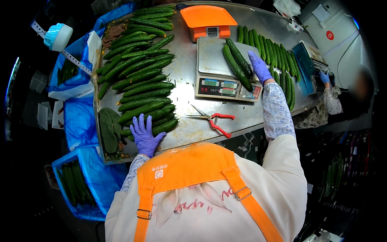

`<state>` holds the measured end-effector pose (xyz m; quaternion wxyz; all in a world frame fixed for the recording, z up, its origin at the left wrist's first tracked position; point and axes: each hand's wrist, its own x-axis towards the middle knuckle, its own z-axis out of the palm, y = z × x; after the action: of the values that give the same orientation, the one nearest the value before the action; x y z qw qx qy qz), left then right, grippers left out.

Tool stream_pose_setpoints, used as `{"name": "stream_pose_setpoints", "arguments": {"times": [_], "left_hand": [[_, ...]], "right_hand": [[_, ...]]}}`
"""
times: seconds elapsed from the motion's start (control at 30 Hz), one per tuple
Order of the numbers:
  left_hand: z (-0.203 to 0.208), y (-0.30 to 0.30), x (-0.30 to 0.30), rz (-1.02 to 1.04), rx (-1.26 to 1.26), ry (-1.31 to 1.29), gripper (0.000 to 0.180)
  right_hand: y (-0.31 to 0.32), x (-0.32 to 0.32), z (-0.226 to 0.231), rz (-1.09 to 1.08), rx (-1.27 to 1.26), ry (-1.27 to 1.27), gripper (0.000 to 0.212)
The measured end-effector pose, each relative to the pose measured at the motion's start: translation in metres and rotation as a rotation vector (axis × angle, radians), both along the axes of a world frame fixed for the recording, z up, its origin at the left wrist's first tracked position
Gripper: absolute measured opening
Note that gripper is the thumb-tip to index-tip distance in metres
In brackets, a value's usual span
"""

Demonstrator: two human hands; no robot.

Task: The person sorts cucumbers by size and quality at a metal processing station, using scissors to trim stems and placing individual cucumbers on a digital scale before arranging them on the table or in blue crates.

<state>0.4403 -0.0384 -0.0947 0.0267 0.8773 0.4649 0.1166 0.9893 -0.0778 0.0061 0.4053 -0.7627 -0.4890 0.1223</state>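
Both hands wear purple gloves. My left hand point(145, 135) lies with fingers spread on the near end of a long pile of cucumbers point(141, 93) on the left side of the table. Two cucumbers point(237, 64) rest side by side on the plate of a digital scale point(208, 54), their lower ends reaching over its display panel. My right hand point(261, 69) is at the right edge of that plate, fingers stretched out beside the cucumbers, and holds nothing I can see. Red-handled pruning shears point(214, 119) lie on the metal between my hands, blades apart.
An orange scale point(208, 20) stands behind. Cucumbers in rows point(272, 50) fill the right side of the metal table point(183, 133). Blue-lined crates point(102, 177) stand left of the table, one holding cucumbers. At the far right a co-worker's gloved hand point(325, 77) is near a teal machine point(305, 66).
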Motion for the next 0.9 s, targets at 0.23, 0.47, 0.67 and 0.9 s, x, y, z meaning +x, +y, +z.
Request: {"name": "stream_pose_setpoints", "arguments": {"times": [0.23, 0.47, 0.67, 0.9], "left_hand": [[0.001, 0.0, 0.002, 0.005, -0.002, 0.003, 0.098], [-0.004, 0.0, 0.0, 0.006, 0.018, 0.009, 0.099], [-0.007, 0.0, -0.001, 0.012, 0.027, 0.012, 0.099], [-0.004, 0.001, 0.002, 0.014, 0.011, 0.0, 0.098]], "right_hand": [[-0.023, 0.013, -0.009, -0.1, 0.184, 0.022, 0.055], [-0.06, -0.058, -0.032, -0.462, 0.646, 0.048, 0.05], [-0.028, -0.091, -0.063, -0.715, 0.615, -0.166, 0.054], [-0.02, -0.078, -0.05, -0.721, 0.656, -0.152, 0.056]]}}
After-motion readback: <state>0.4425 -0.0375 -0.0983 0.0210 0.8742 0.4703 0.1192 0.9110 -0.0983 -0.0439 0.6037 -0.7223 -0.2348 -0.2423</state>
